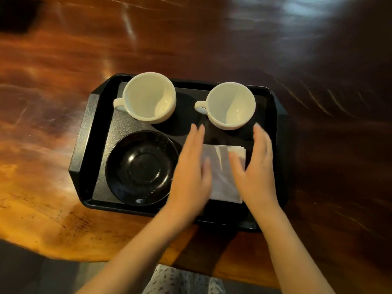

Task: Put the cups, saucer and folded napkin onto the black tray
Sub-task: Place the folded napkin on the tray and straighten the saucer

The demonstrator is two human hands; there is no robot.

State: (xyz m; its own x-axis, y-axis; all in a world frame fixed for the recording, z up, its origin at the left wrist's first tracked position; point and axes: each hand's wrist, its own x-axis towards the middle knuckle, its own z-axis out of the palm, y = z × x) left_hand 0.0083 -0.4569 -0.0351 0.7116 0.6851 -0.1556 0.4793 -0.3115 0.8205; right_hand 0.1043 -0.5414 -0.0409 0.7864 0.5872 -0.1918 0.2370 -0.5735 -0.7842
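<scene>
Fingers (196, 134) of the left hand (192, 177) are extended and loosely spread, gripping nothing; those of the right hand (257, 172) are likewise spread wide and hold nothing. Both hands are blurred, so contact with the napkin cannot be told. The folded napkin (222, 177), white, is laid flat on the black tray (82, 145), at about 4 o'clock from the tray's centre, and is flanked by the two hands: the left hand covers its 9 o'clock edge, the right hand its 3 o'clock edge. A black saucer (141, 167) is seen upright on the tray at 8 o'clock, just beside the left hand. Two white cups are set upright along the tray's 12 o'clock side: the left cup (148, 97) at 11 o'clock and the right cup (230, 105) at 1 o'clock, each with its handle turned toward 9 o'clock, both apart from one another and appearing empty. The tray is carried by a glossy reddish-brown wooden bench (318, 60), close to the bench's 6 o'clock edge. Both bare forearms are brought in from 6 o'clock, above a patterned garment (180, 281).
</scene>
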